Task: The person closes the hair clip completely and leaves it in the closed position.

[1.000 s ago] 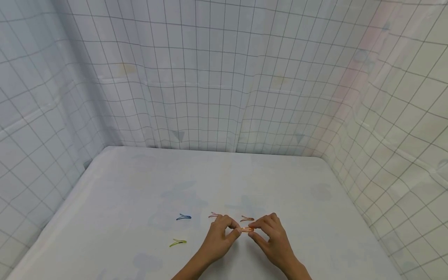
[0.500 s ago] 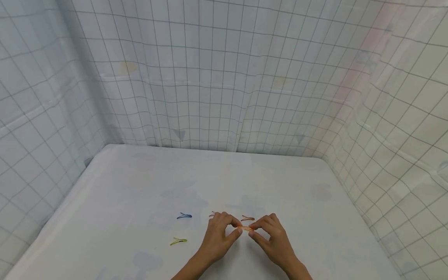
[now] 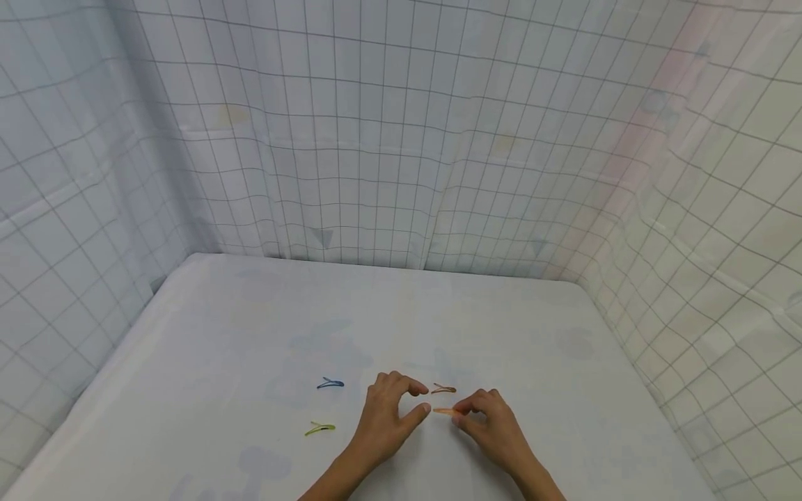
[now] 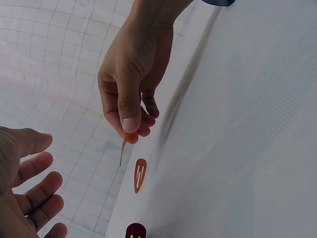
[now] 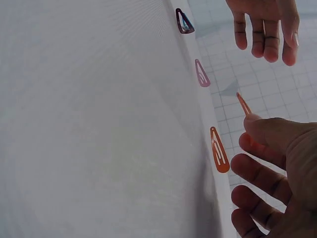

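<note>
My right hand (image 3: 491,426) pinches one end of a light orange hair clip (image 3: 442,410) between thumb and forefinger. The clip (image 5: 243,104) sticks out thin and edge-on beyond the thumb in the right wrist view. To the left of it, my left hand (image 3: 390,417) holds nothing; its thumb and fingers are spread apart, facing the clip. Just behind the held clip, a brown-orange hair clip (image 3: 443,388) lies on the white table. A pink hair clip (image 5: 202,73) shows in the right wrist view; my left hand hides it in the head view.
On the left of the white table (image 3: 250,327) lie a blue hair clip (image 3: 330,383) and, nearer to me, a yellow-green hair clip (image 3: 320,428). White sheets with a grid pattern (image 3: 376,139) hang at the back and along both sides.
The left fingers have let go of the light orange clip and drawn apart to its left. The right hand keeps its pinch, and the clip has turned edge-on.
</note>
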Available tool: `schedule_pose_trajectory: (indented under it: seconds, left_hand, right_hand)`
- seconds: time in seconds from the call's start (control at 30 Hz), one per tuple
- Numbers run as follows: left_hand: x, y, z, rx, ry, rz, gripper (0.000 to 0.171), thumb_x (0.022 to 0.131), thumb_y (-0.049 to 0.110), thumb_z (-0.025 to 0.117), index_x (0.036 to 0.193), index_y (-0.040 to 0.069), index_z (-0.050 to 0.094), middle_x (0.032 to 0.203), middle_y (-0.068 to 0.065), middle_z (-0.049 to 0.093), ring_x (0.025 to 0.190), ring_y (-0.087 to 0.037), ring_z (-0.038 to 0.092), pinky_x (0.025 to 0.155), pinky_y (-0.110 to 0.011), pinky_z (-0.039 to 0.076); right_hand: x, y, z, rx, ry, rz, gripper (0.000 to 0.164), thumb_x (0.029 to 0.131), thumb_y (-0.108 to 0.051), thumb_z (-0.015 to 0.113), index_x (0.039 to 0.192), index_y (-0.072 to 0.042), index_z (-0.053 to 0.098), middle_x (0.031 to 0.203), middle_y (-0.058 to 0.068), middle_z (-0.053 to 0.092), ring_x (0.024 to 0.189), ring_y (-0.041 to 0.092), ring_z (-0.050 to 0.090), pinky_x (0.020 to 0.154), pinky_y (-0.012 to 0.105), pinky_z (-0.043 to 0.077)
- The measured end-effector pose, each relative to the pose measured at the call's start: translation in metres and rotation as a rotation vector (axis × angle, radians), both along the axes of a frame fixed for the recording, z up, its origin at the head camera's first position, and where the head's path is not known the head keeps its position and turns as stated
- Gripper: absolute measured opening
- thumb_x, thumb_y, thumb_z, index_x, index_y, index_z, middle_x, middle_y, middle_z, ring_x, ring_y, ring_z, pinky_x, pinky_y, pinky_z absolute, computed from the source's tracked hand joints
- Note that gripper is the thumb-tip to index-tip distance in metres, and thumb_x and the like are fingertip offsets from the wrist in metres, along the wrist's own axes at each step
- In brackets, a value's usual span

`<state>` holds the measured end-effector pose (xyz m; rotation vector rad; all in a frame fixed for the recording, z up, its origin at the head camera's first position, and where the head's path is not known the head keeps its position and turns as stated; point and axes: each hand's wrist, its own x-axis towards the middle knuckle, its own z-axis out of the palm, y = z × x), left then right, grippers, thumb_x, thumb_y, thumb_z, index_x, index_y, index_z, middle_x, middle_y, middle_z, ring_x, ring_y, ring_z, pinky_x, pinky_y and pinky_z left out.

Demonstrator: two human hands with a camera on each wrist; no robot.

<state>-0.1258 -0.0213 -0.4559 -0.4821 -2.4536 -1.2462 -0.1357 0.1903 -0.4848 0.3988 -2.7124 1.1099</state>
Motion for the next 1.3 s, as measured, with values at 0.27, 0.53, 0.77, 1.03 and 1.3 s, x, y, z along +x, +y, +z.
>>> schedule_pose_trajectory:
  seconds: [0.27,0.53,0.77,1.03,1.3]
  left_hand:
    - [0.001,0.0,0.002,0.045,-0.001,-0.004,0.02,0.076,0.018,0.075,0.093,0.024,0.065,0.086,0.002,0.062,0.086,-0.016,0.05,0.079,-0.033,0.035]
    - [0.001,0.0,0.004,0.079,0.069,0.016,0.023,0.074,0.015,0.075,0.093,0.023,0.064,0.086,0.004,0.061,0.086,-0.01,0.049,0.077,-0.03,0.035]
    - [0.002,0.0,0.008,0.084,-0.01,0.005,0.018,0.078,0.018,0.073,0.095,0.019,0.066,0.089,0.001,0.063,0.089,-0.007,0.048,0.081,-0.033,0.036]
    - [0.001,0.0,0.006,0.065,-0.004,0.021,0.02,0.077,0.015,0.073,0.094,0.02,0.065,0.088,0.007,0.061,0.089,-0.01,0.049,0.081,-0.034,0.037]
    - [0.001,0.0,0.005,0.078,-0.008,0.021,0.023,0.076,0.013,0.074,0.093,0.025,0.064,0.088,0.008,0.06,0.088,-0.014,0.05,0.08,-0.033,0.036]
  right_hand:
    - [-0.004,0.001,-0.009,0.052,-0.023,0.016,0.016,0.072,-0.016,0.079,0.081,-0.027,0.071,0.078,-0.021,0.061,0.074,0.004,0.044,0.067,0.02,0.039]
    - [-0.003,0.002,-0.017,0.119,0.127,0.074,0.016,0.068,-0.016,0.081,0.077,-0.026,0.073,0.077,-0.02,0.058,0.075,-0.002,0.039,0.067,0.021,0.035]
    - [0.001,0.002,-0.022,0.151,0.18,0.105,0.018,0.068,-0.023,0.082,0.078,-0.032,0.07,0.083,-0.021,0.052,0.079,-0.001,0.035,0.069,0.023,0.032]
    - [0.001,0.001,-0.027,0.199,0.261,0.107,0.02,0.064,-0.024,0.084,0.078,-0.03,0.071,0.085,-0.018,0.05,0.079,-0.002,0.032,0.069,0.023,0.031]
    - [0.003,-0.001,-0.024,0.199,0.213,0.088,0.02,0.064,-0.028,0.084,0.079,-0.032,0.07,0.084,-0.021,0.05,0.08,-0.002,0.033,0.072,0.023,0.032]
